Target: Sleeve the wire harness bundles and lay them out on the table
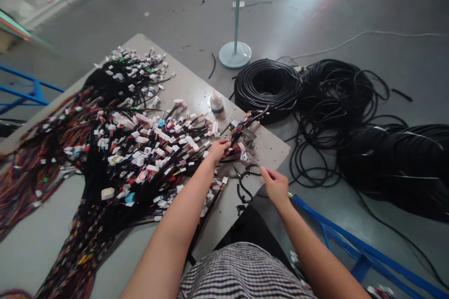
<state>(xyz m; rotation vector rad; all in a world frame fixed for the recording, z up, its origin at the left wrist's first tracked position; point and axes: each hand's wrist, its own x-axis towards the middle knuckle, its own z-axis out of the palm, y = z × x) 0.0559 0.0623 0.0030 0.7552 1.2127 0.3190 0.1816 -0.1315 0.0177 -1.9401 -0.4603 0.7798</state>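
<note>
A grey worktable [196, 88] carries a big spread of wire harnesses [126, 149] with many small white connectors. My left hand [218, 149] is closed on a multicoloured wire bundle [245, 124] near the table's right corner. My right hand [275, 184] sits lower, at the table's near edge, fingers pinched together beside a pair of scissors [245, 173]. What the right fingers hold is too small to make out. Loose black wire loops lie just below the scissors.
A small bottle [216, 103] stands on the table behind the bundle. Coils of black cable [268, 86] and a tangled heap [386, 159] lie on the floor to the right. A pole on a round base [235, 53] stands beyond. A blue metal frame [365, 252] runs at lower right.
</note>
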